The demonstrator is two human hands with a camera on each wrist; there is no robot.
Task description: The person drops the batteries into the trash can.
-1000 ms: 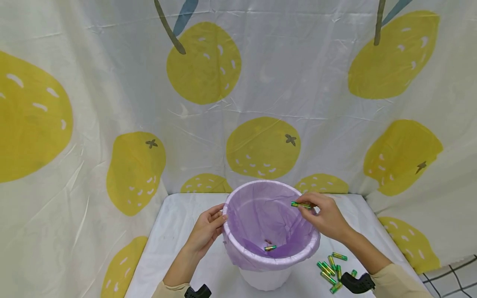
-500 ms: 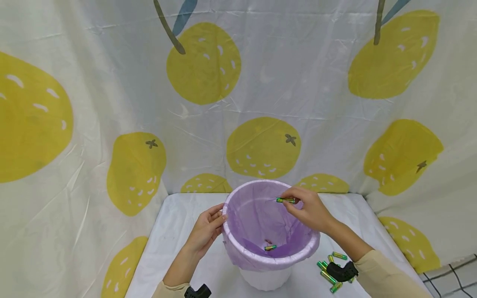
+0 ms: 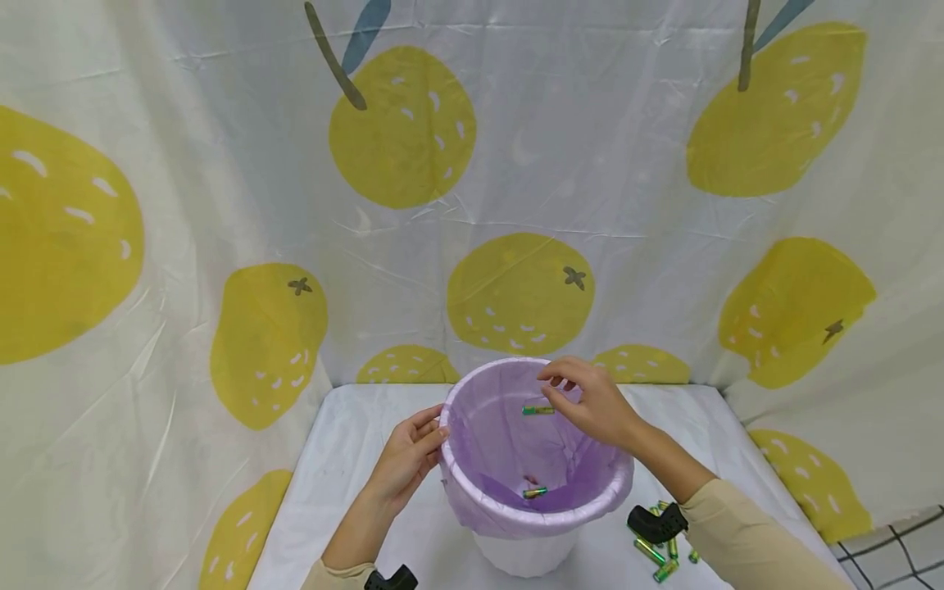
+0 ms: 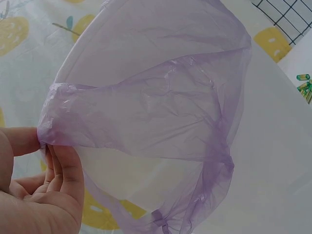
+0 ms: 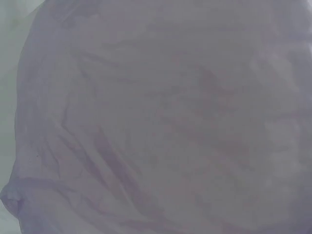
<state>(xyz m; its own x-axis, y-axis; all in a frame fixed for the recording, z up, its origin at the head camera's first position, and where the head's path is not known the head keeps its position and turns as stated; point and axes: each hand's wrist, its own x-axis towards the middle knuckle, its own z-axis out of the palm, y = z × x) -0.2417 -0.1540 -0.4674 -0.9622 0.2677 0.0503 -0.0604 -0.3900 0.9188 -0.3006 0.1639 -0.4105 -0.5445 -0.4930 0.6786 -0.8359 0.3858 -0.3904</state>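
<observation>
A white bin lined with a thin purple bag stands on the white-covered table. My left hand pinches the bin's left rim; in the left wrist view its thumb and fingers grip the folded-over bag edge. Over the bin's opening, my right hand has its fingers parted and holds nothing. Just below and left of its fingertips, a green-and-gold battery is in mid-air. Another battery lies at the bottom of the bag. Only blurred purple bag fills the right wrist view.
Several loose batteries lie on the table right of the bin, partly hidden by the black wrist device. A lemon-patterned curtain hangs behind and beside the table.
My right hand has moved left from the right rim to over the opening and let go of the battery, which has dropped from its fingers. The left hand has stayed on the rim.
</observation>
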